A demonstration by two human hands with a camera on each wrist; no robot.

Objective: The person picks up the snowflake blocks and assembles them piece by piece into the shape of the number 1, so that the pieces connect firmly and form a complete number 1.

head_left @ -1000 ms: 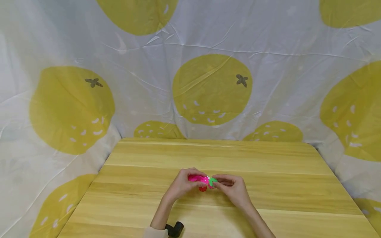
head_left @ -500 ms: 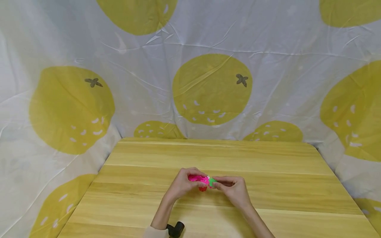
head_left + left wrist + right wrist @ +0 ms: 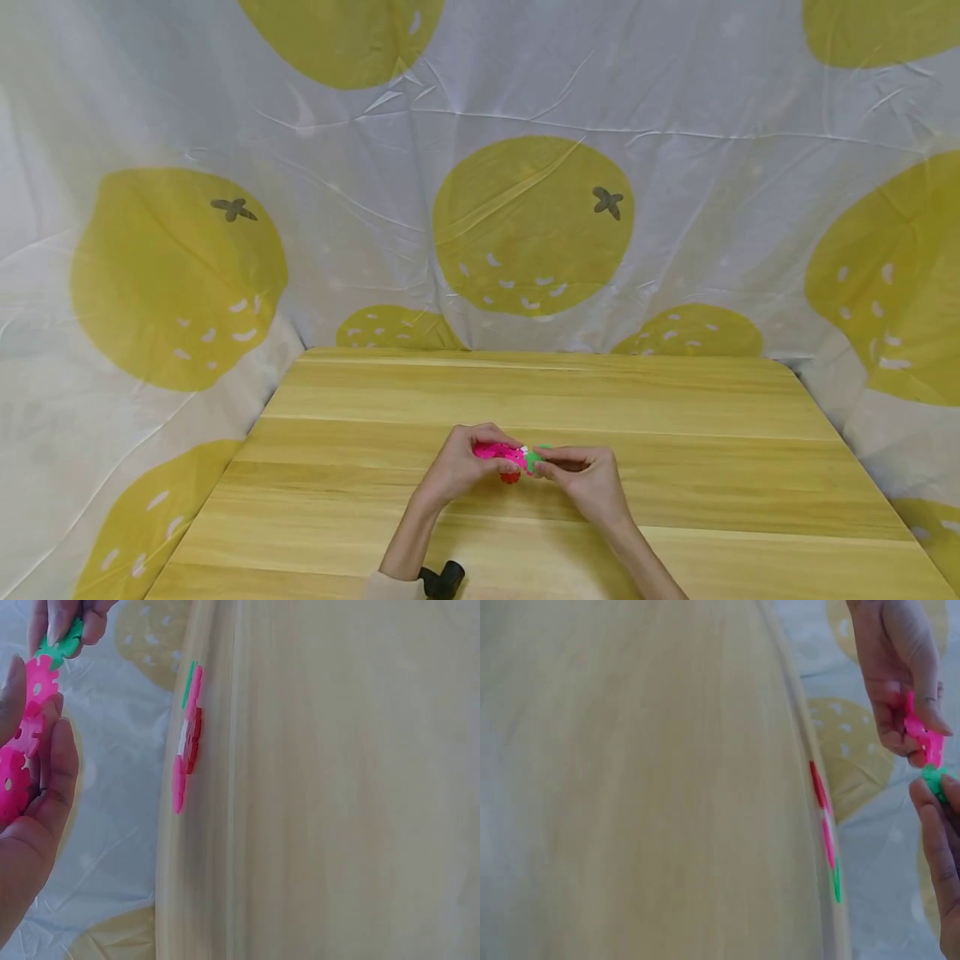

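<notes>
In the head view my left hand (image 3: 452, 468) grips a short chain of pink snowflake discs (image 3: 497, 451), flat notched plastic pieces with holes. My right hand (image 3: 597, 485) pinches a green snowflake disc (image 3: 533, 460) between thumb and fingertips, right at the chain's free end. The left wrist view shows the pink discs (image 3: 15, 780) joined edge to edge, with the green disc (image 3: 61, 646) meeting the top one. Fingers cover part of both. On the table beyond lie a red disc (image 3: 194, 742), pink discs (image 3: 178, 784), a white disc (image 3: 183, 736) and a green one (image 3: 188, 684).
Both hands are over the middle of a wooden table (image 3: 712, 450). A black device (image 3: 444, 579) sticks out from the left wrist beside a light sleeve (image 3: 392, 587). Behind the table hangs a white cloth (image 3: 675, 233) printed with yellow fruit.
The green disc has turned in my right fingers and sits closer against the pink end. My right hand has shifted slightly; my left hand stays nearly still.
</notes>
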